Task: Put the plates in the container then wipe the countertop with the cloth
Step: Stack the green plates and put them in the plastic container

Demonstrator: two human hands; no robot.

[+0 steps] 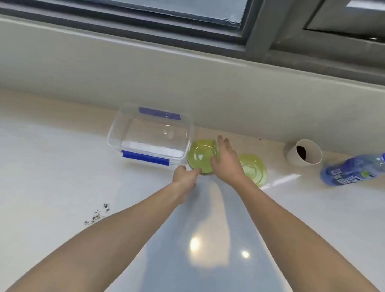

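Observation:
A clear plastic container (pixel 150 135) with blue clips stands open on the white countertop (pixel 44 173) near the back wall. Just right of it a translucent green plate (pixel 201 156) is tilted up off the counter. My left hand (pixel 185 175) pinches its near edge and my right hand (pixel 227 160) holds its right side, fingers spread over the rim. A second green plate (pixel 255 170) lies flat on the counter to the right, partly hidden by my right wrist. No cloth is in view.
Dark crumbs (pixel 97 214) are scattered on the counter at the left. A white cup (pixel 303 152) with dark grounds lies tipped at the back right, and a blue water bottle (pixel 358 169) lies beside it. A window sill runs above.

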